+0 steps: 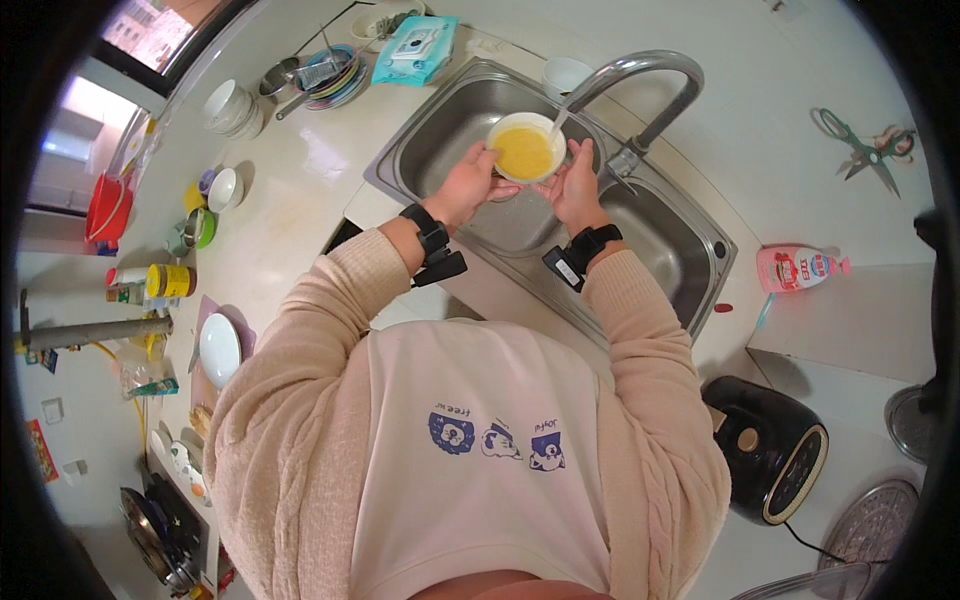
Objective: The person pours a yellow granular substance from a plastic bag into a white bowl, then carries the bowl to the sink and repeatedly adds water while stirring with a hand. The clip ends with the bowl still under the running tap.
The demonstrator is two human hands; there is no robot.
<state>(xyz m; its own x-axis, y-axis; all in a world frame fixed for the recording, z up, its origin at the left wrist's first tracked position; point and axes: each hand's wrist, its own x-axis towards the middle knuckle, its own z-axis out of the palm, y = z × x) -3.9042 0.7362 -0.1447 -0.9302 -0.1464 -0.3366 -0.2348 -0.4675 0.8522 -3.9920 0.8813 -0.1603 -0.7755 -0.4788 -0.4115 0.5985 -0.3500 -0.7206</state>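
Observation:
Between my two hands is a white bowl [526, 148] with yellow liquid in it, held above the left basin of a stainless steel double sink [480, 217]. My left hand [471, 180] grips the bowl's left side, thumb at the rim and fingers underneath. On the right, my right hand [576, 184] supports the bowl's side and base with its fingers. The chrome gooseneck faucet [652, 64] arches over, and its spout ends by the bowl's upper right rim. Water appears to run from the spout into the bowl.
Behind the sink sit a white bowl [564, 76] and a turquoise wipes pack [415, 49]. Stacked plates [334, 79] and white bowls [232, 109] stand on the left counter [300, 172]. A pink detergent bottle [799, 270], hanging scissors [862, 150] and a black air fryer [765, 450] are at right.

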